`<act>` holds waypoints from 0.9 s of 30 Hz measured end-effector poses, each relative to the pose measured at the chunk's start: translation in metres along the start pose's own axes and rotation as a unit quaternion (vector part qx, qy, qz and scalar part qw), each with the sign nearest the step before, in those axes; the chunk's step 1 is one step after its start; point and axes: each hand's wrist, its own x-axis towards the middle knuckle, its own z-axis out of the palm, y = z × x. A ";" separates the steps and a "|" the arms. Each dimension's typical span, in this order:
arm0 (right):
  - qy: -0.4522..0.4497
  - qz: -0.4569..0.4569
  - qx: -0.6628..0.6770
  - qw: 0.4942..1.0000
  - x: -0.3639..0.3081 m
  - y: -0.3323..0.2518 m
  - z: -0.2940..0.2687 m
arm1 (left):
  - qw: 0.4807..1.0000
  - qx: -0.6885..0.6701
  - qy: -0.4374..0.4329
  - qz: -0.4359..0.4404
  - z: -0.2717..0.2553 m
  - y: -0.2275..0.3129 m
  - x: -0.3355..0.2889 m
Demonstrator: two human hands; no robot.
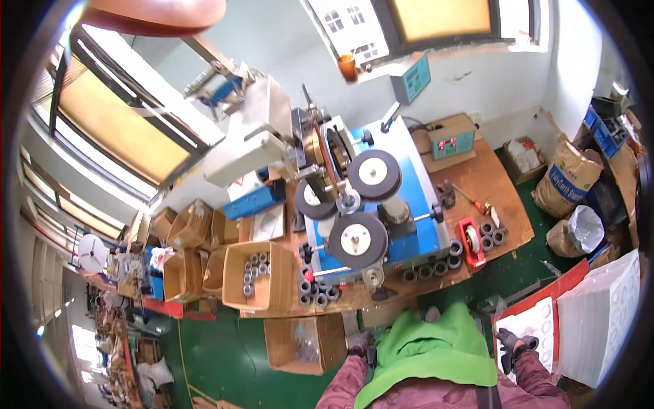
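My left hand [363, 345], in a grey glove, is low beside the green apron [432, 347], close to an open cardboard box [276, 344] holding clear plastic. Its fingers are too small and bunched to read. Over to the right, my right hand [516, 342], also gloved, is over a white foam sheet [535, 319] with round recesses. Its fingers look spread, and I make out nothing held. In front of me stands a blue-topped machine [415, 198] with three black wheels [375, 175]. Dark metal rings [425, 272] lie along its front and beside it.
A cardboard box [231, 276] with rings stands on the wooden table [504, 198] at left. A red tape dispenser [470, 243] and a digital readout box [452, 145] are on the right. Stacked white foam sheets [599, 320] rise beside my right arm. Sacks [565, 180] stand beyond.
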 end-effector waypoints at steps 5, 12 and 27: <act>0.082 0.211 0.074 0.971 0.001 -0.044 0.036 | 0.997 0.063 0.040 0.007 -0.020 0.025 0.000; 0.117 0.233 0.127 0.957 -0.005 -0.149 0.028 | 0.991 0.076 0.019 0.105 -0.049 0.048 0.019; 0.217 0.169 0.040 0.961 -0.070 -0.100 -0.003 | 0.767 0.515 0.131 0.359 0.151 0.114 0.079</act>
